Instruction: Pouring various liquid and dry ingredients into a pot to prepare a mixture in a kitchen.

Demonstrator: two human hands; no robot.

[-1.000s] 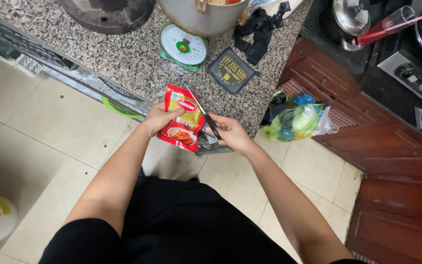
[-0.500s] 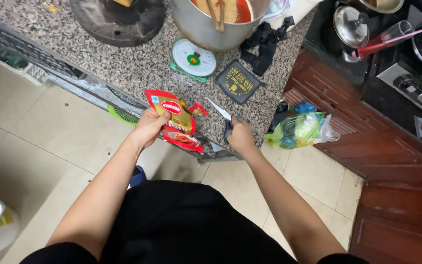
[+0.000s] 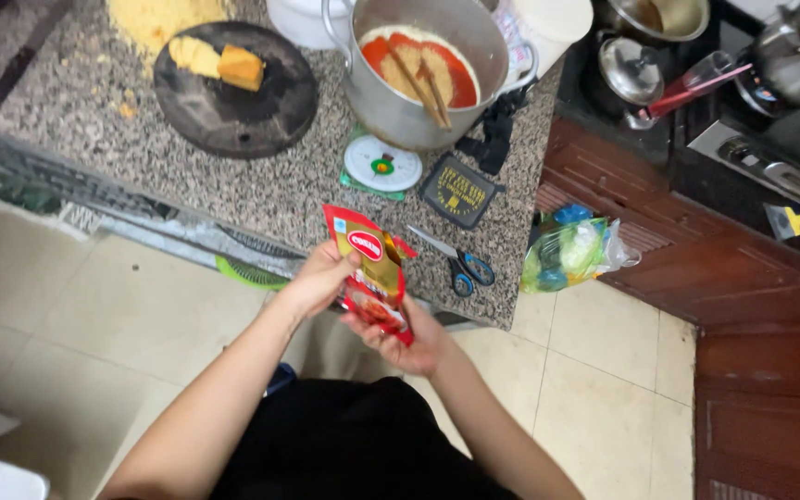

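A red and gold packet (image 3: 371, 273) with a red oval label sits upright above the surface's (image 3: 261, 190) edge. The left hand (image 3: 319, 281) clasps its side; the right hand (image 3: 406, 338) cups its bottom. Just beyond lie blue-handled scissors (image 3: 460, 264), a round green-and-white scale (image 3: 381, 165) and a pot (image 3: 423, 65).

— Where is the packet (image 3: 371, 273)?
— Just off the counter's (image 3: 261, 190) near edge, between the left hand (image 3: 318, 281) and the right hand (image 3: 407, 339), which lies under it.
— And the scissors (image 3: 456, 262)?
— On the counter, right of the packet, by the near edge. Behind them lie a small scale (image 3: 381, 166) and, to its right, a flat pad (image 3: 460, 191).
— The pot (image 3: 421, 69)?
— Behind the scale, with chopsticks (image 3: 421, 83) in it. The round board (image 3: 235, 88) sits left of the pot. A bag (image 3: 570, 252) hangs right of the counter, and the stove (image 3: 743, 102) stands farther right.
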